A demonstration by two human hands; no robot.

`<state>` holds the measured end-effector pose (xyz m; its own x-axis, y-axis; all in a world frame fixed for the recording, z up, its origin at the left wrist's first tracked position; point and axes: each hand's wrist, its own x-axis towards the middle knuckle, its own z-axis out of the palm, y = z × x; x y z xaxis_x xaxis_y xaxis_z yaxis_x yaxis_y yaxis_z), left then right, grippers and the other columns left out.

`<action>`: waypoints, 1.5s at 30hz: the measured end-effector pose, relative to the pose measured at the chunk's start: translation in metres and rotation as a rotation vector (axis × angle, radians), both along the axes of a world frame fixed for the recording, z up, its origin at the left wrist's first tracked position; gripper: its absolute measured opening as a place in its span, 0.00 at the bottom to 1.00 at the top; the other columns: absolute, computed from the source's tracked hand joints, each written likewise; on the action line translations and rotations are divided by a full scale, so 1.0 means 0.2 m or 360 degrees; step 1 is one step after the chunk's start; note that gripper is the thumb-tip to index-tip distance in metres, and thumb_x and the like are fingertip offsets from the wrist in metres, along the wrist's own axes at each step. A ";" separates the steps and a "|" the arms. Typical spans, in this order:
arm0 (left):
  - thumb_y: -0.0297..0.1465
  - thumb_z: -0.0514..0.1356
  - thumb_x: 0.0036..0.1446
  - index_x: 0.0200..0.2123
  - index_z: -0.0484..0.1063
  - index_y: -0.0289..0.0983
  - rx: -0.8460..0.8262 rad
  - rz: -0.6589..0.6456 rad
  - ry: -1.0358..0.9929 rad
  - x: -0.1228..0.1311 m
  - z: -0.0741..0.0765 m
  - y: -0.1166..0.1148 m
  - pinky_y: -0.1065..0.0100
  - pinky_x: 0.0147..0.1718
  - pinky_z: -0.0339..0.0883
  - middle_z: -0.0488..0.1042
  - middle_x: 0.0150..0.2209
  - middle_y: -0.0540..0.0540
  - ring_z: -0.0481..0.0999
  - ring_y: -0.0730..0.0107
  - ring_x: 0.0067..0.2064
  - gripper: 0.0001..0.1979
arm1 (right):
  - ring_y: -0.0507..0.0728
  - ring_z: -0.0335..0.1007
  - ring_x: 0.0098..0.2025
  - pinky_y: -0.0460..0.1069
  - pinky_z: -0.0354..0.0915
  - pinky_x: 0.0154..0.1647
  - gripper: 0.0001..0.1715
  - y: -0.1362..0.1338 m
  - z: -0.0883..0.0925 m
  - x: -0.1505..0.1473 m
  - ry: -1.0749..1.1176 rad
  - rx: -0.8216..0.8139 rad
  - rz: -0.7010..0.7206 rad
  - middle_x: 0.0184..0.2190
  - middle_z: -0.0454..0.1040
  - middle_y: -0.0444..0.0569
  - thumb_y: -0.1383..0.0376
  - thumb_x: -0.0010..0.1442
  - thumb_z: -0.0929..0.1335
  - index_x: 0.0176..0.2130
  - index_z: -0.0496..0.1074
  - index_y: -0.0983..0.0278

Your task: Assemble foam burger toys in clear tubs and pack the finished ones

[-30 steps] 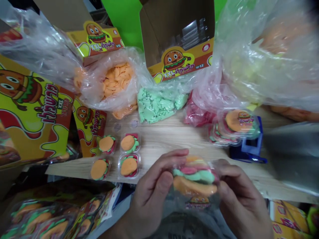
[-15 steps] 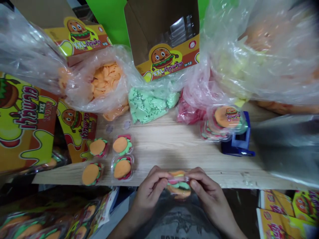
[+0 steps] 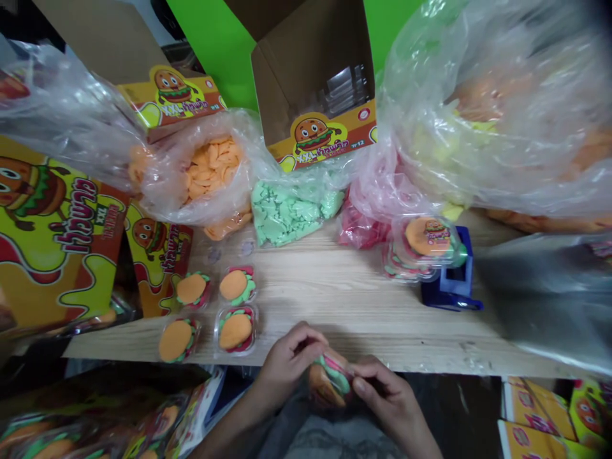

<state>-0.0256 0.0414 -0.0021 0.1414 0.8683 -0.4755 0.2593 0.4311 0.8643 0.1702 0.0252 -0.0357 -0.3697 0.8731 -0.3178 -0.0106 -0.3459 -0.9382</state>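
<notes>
Between my two hands, just off the table's front edge, is a burger-shaped marshmallow candy in a clear plastic pack (image 3: 329,381). It is tilted, with orange, green and pink layers showing. My left hand (image 3: 294,357) grips its upper left side, thumb and fingers closed. At its right edge, the thumb and fingertips of my right hand (image 3: 382,392) pinch the plastic. Left of my hands stand several burger candies in clear trays (image 3: 236,330) on the wooden table (image 3: 315,287). A stack of closed burger packs (image 3: 423,245) sits at the right, beside a blue tape dispenser (image 3: 452,280).
Along the back lie bags of orange pieces (image 3: 213,169), green pieces (image 3: 294,207) and pink pieces (image 3: 366,217). An open display box (image 3: 315,83) stands behind them. Large clear bags (image 3: 502,127) bulge at the right. Printed boxes (image 3: 62,236) stand at the left, and packed burgers (image 3: 52,440) lie below the table.
The pack has tipped from level to slanting, its right side lower. My right hand has moved down and left. The camera view has shifted slightly.
</notes>
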 end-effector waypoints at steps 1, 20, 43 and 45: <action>0.32 0.53 0.55 0.32 0.69 0.35 -0.0001 0.0065 0.0005 0.01 -0.01 -0.01 0.71 0.33 0.60 0.66 0.29 0.49 0.66 0.70 0.33 0.07 | 0.53 0.70 0.31 0.45 0.65 0.34 0.06 -0.02 -0.01 0.00 0.0002 -0.0014 -0.0075 0.27 0.73 0.44 0.64 0.53 0.68 0.33 0.76 0.56; 0.34 0.52 0.57 0.31 0.65 0.36 -0.0092 -0.0206 -0.0127 0.11 -0.05 -0.10 0.72 0.33 0.58 0.64 0.29 0.51 0.64 0.72 0.33 0.08 | 0.56 0.71 0.34 0.47 0.66 0.34 0.10 -0.10 0.03 0.10 -0.0128 -0.0326 -0.0130 0.30 0.75 0.47 0.59 0.54 0.66 0.35 0.76 0.57; 0.35 0.50 0.57 0.33 0.62 0.37 -0.0093 -0.0150 -0.0050 0.11 -0.12 -0.17 0.71 0.34 0.59 0.64 0.30 0.50 0.64 0.70 0.34 0.08 | 0.53 0.69 0.31 0.46 0.65 0.33 0.06 -0.08 -0.01 0.09 -0.0077 -0.0324 -0.0303 0.27 0.73 0.44 0.60 0.53 0.68 0.29 0.73 0.60; 0.35 0.48 0.58 0.33 0.62 0.37 -0.0110 -0.0077 -0.0085 0.09 -0.11 -0.16 0.71 0.33 0.59 0.63 0.29 0.50 0.63 0.70 0.33 0.09 | 0.55 0.70 0.35 0.47 0.66 0.37 0.08 -0.08 0.00 0.09 -0.0045 -0.0385 -0.0318 0.30 0.75 0.46 0.59 0.54 0.67 0.32 0.74 0.59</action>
